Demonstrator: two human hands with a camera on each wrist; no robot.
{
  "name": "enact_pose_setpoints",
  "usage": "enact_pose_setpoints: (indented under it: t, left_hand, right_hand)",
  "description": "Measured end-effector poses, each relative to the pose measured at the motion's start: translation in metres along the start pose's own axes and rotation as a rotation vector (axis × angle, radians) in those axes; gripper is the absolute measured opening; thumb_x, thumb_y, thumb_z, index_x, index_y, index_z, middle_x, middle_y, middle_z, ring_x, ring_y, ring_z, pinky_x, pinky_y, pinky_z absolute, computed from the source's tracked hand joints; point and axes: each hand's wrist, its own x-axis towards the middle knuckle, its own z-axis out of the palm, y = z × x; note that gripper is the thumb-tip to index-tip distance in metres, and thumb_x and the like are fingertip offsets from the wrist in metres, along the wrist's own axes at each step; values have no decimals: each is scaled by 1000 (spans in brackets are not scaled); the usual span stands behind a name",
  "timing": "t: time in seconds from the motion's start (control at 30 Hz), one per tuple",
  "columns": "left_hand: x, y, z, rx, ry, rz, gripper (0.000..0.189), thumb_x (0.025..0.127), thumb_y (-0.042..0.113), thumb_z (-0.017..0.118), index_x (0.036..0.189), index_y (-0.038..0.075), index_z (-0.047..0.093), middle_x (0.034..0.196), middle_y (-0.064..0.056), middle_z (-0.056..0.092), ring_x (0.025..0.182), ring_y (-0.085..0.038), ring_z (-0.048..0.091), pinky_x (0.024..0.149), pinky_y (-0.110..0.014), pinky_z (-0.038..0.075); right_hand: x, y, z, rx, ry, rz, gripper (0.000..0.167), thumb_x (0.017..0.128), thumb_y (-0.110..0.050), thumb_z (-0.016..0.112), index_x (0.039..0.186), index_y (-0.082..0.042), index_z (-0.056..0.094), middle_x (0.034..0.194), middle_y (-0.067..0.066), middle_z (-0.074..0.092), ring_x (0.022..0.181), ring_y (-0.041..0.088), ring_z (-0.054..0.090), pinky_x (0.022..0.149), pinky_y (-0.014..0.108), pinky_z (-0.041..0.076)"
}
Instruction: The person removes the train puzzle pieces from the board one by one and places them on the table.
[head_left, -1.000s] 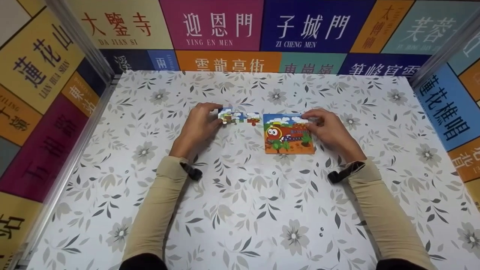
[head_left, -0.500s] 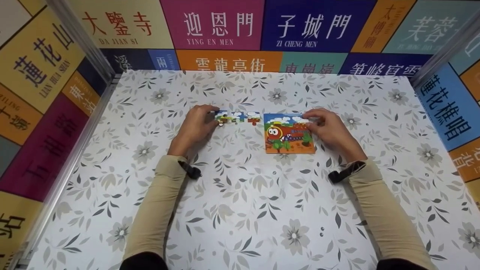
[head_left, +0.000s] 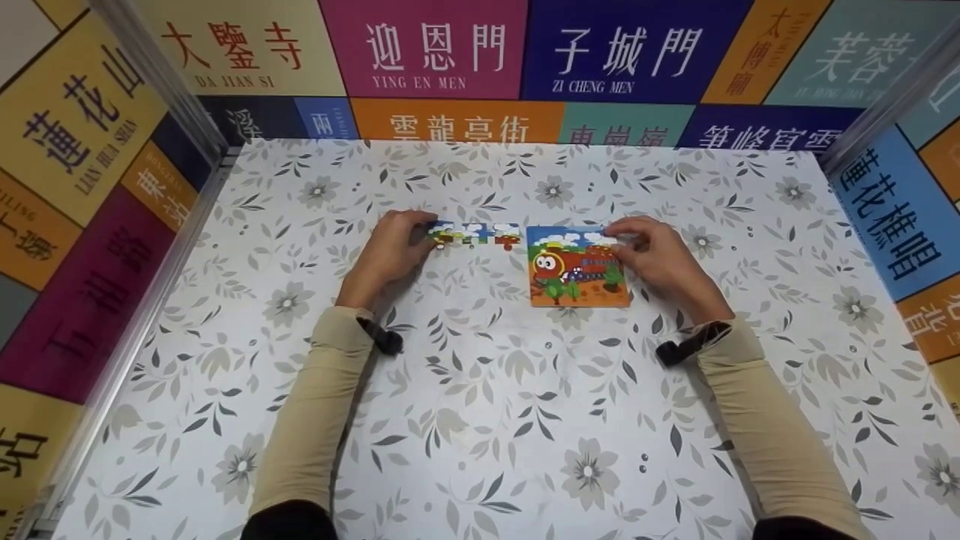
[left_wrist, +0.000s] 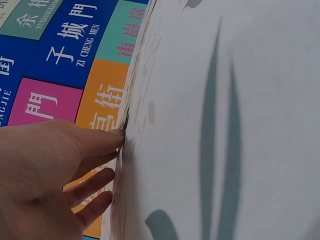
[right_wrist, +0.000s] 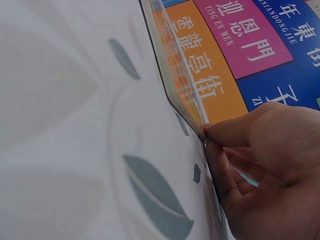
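Observation:
My left hand (head_left: 394,251) is at the left end of a short row of puzzle pieces, pinching the end puzzle piece (head_left: 441,235) by its left side between thumb and forefinger. Beside that piece are a middle puzzle piece (head_left: 472,234) and a right puzzle piece (head_left: 508,235) with red on it. My right hand (head_left: 660,251) pinches the upper right edge of a square picture board (head_left: 577,289) showing a red cartoon train. In the right wrist view, its thumb and forefinger meet at the board's thin edge (right_wrist: 172,92). The left wrist view hides the pieces almost entirely behind their low angle.
A white table (head_left: 480,420) with a grey leaf and flower print lies under everything. Coloured panels (head_left: 427,45) with large characters stand behind it and along both sides. Metal frame posts (head_left: 184,97) rise at the corners.
My left hand has shifted slightly left with the end puzzle piece, which earlier overlapped the middle piece and now lies in line beside it. The right hand and picture board stay almost still.

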Motion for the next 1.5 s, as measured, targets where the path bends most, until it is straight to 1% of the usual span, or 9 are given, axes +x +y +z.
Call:
enact_pose_setpoints:
  t: [0.1,0.2,0.4,0.6,0.8,0.93,1.07,1.23,1.5]
  left_hand:
    - [1,0,0,-6,-14,-15,48,103,15,75,149,8,65,148,-13,67,140,-32,56,124,-50,41]
    - [2,0,0,-5,-17,-12,48,102,14,75,149,7,65,148,-13,67,140,-32,56,124,-50,41]
    - [2,0,-1,7,-7,9,51,102,11,74,151,6,62,147,-15,67,140,-33,58,124,-49,42]
    - [4,6,1,25,12,55,52,103,8,71,153,7,60,153,-15,63,146,-36,53,126,-52,38]
    - [6,20,5,14,69,147,46,103,10,70,148,5,64,150,-16,66,143,-38,56,124,-51,42]
    - [7,32,12,-7,69,207,44,103,9,70,147,4,66,148,-16,68,140,-38,57,122,-49,43]
    - [9,45,21,-5,53,243,44,103,8,69,146,5,67,146,-15,69,138,-36,59,121,-48,44]
    - [12,61,33,17,21,279,43,103,12,70,145,5,68,145,-14,70,136,-36,60,119,-48,46]
    - [13,80,49,40,-44,298,44,104,18,69,147,7,66,146,-11,69,139,-31,59,120,-44,45]
  right_hand:
    - [0,0,0,0,0,5,31,107,-14,69,137,-17,74,149,2,62,107,23,62,78,22,50]
    - [0,-1,0,-1,-1,7,30,107,-14,69,136,-18,74,149,1,62,107,23,61,77,23,50]
    - [0,-2,0,-2,-1,16,31,106,-14,69,136,-18,74,151,1,61,107,23,61,77,22,51]
    - [0,-1,1,0,3,8,31,106,-13,69,136,-17,74,150,2,62,106,22,61,77,22,51]
    - [0,1,1,-26,6,-24,30,106,-12,69,135,-14,75,151,5,61,107,22,63,80,20,50]
    - [1,1,0,-24,6,-17,30,106,-13,70,135,-15,75,151,4,61,107,22,62,80,19,50]
    - [1,2,0,-13,5,-18,30,105,-13,70,135,-15,75,149,3,62,107,23,63,79,20,51]
    - [2,1,1,-7,4,-11,30,105,-13,71,135,-16,75,149,2,62,107,22,62,78,20,51]
    - [2,1,0,-14,8,0,29,106,-14,70,134,-17,75,149,1,62,107,22,61,80,20,49]
